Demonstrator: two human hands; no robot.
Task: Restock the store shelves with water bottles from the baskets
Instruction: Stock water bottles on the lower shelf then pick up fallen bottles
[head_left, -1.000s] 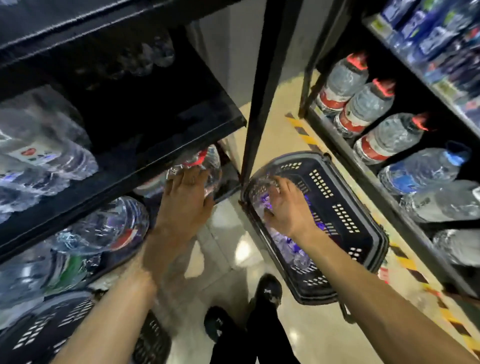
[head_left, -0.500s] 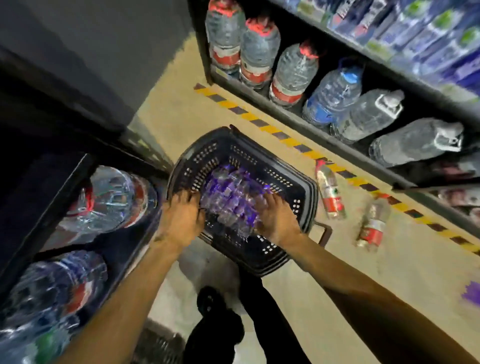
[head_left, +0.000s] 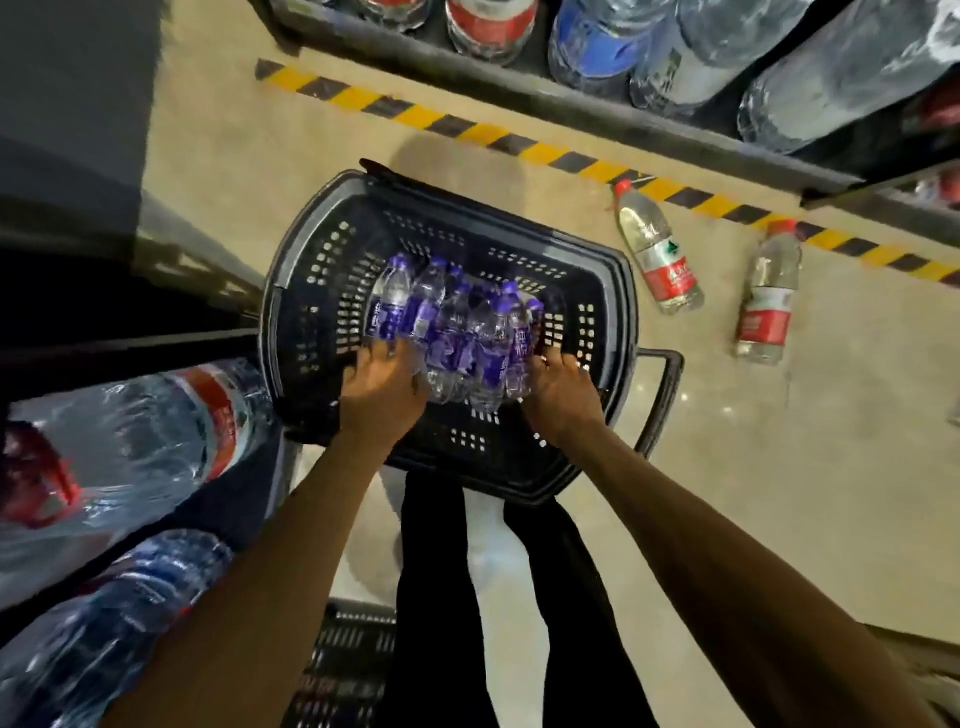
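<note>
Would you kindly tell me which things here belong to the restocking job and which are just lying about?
Job:
black basket
purple-labelled water bottles inside it
left hand and right hand gripping them

Lying about:
red-labelled bottle on the floor
second red-labelled bottle to its right
striped floor tape
second basket near the feet

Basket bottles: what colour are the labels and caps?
Purple, on clear bottles; seen best in the head view.
</note>
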